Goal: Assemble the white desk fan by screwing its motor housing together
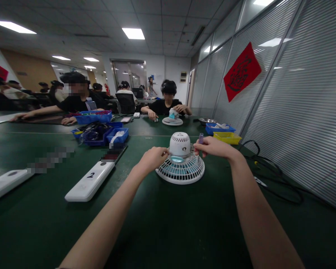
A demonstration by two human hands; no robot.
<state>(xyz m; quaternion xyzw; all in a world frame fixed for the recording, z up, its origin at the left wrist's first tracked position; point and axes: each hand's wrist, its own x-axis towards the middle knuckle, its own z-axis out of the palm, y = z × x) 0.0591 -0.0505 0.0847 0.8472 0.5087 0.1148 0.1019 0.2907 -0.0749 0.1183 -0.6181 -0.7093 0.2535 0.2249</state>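
A small white fan [180, 164] lies face down on the green table [168, 224], its round motor housing pointing up over the grille. My left hand [152, 157] is closed in a pinch against the left side of the housing. What its fingertips hold, if anything, is too small to see. My right hand [214, 146] is closed round a screwdriver [201, 141] with a purple handle, held upright at the right side of the housing, tip down toward the grille.
A white power strip marked 2 [90, 181] lies to the left. Blue bins [100, 132] stand further back left, a blue and a yellow tray [226, 137] back right. Black cables [271, 175] run along the right. People sit across the table, one with another fan [172, 118].
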